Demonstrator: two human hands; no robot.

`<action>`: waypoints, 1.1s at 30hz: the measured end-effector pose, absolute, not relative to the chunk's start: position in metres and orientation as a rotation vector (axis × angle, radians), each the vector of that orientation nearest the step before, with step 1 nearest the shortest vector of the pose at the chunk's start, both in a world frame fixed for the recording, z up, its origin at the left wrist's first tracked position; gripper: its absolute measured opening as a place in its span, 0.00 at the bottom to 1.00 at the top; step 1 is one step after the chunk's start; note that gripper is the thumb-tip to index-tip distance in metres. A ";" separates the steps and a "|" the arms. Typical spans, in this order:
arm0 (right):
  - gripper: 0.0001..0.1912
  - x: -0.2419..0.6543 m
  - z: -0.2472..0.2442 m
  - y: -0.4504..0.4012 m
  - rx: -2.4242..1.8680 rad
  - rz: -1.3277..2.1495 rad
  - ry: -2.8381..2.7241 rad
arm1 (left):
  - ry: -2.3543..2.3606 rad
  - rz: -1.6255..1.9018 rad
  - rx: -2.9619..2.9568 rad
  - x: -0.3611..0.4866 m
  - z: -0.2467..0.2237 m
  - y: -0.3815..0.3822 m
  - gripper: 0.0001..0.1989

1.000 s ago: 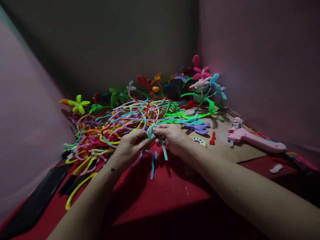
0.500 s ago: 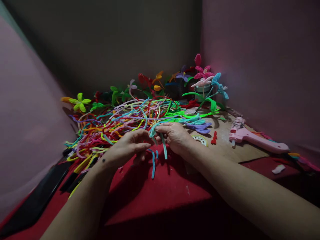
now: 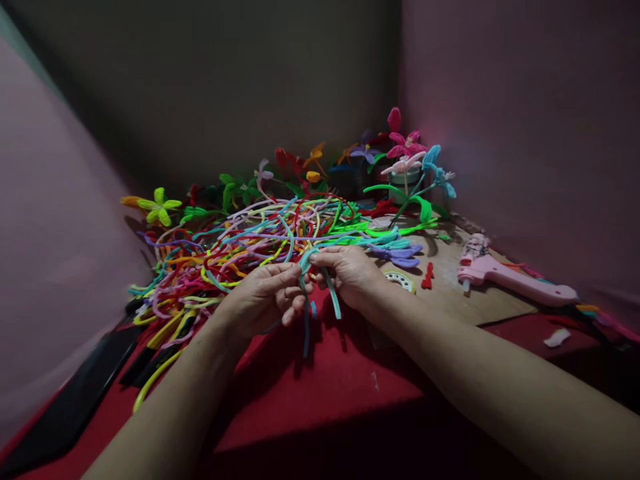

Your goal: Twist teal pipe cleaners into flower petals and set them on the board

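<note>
My left hand [image 3: 265,300] and my right hand [image 3: 347,272] meet over the red cloth [image 3: 320,380], both pinching a light-blue pipe cleaner [image 3: 306,261] bent into a loop between the fingertips. Its loose ends hang down below the hands, one on each side. Just behind the hands lies a big tangled heap of pipe cleaners [image 3: 240,240] in several colours.
Finished pipe-cleaner flowers [image 3: 405,157] stand along the back by the corner of the walls. A pink glue gun [image 3: 505,277] lies on a wooden board [image 3: 470,300] at the right, with a tape roll [image 3: 400,280] and small red pieces [image 3: 427,277] near it. Black strips [image 3: 75,400] lie left.
The loop of the blue pipe cleaner has tightened between my fingertips, and my left hand has shifted back up against my right hand. The hanging ends have swung slightly.
</note>
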State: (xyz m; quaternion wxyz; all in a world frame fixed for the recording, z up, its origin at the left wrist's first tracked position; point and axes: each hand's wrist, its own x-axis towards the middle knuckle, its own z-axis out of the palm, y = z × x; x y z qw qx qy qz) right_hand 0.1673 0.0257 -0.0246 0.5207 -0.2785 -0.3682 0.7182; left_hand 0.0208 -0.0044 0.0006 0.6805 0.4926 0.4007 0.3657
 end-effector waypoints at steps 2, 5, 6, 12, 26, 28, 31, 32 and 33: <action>0.02 0.168 -0.025 0.027 -0.716 1.687 -0.878 | 0.919 0.850 1.126 0.020 0.002 -0.004 0.05; 0.03 0.169 -0.025 0.027 -0.787 1.618 -0.910 | 0.971 0.892 1.180 0.020 0.002 -0.003 0.05; 0.04 0.169 -0.024 0.026 -0.797 1.600 -0.937 | 0.996 0.886 1.198 0.020 0.001 -0.003 0.06; 0.06 0.170 -0.020 0.019 -0.735 1.561 -1.047 | 1.108 0.893 1.291 0.025 -0.002 -0.005 0.08; 0.12 0.167 -0.021 0.017 -0.946 0.906 -1.468 | 1.333 0.862 1.626 0.040 0.002 -0.017 0.13; 0.12 0.166 -0.022 0.016 -0.926 0.884 -1.486 | 1.392 0.853 1.701 0.040 0.000 -0.017 0.14; 0.11 0.166 -0.024 0.017 -0.863 1.045 -1.425 | 1.491 0.893 1.828 0.039 -0.004 -0.017 0.14; 0.11 0.166 -0.024 0.017 -0.844 1.123 -1.387 | 1.497 0.911 1.844 0.039 -0.004 -0.017 0.14; 0.11 0.166 -0.025 0.018 -0.827 1.198 -1.347 | 1.480 0.922 1.834 0.039 -0.004 -0.017 0.14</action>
